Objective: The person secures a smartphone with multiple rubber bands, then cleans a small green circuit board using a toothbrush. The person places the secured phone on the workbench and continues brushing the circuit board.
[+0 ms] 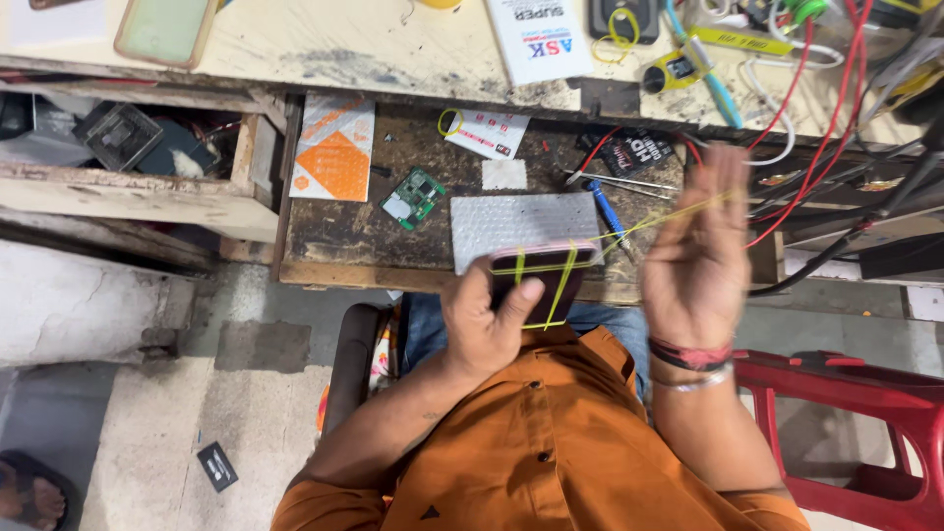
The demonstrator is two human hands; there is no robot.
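Dark phone crossed by yellow rubber bands, clasped in left hand, right hand open-fingered

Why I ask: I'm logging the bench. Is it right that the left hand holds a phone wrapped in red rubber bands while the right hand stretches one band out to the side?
Not quite: the rubber bands are yellow, not red, as the head view shows. The rest stands: the left hand holds the phone, and the right hand stretches one band out to the side.
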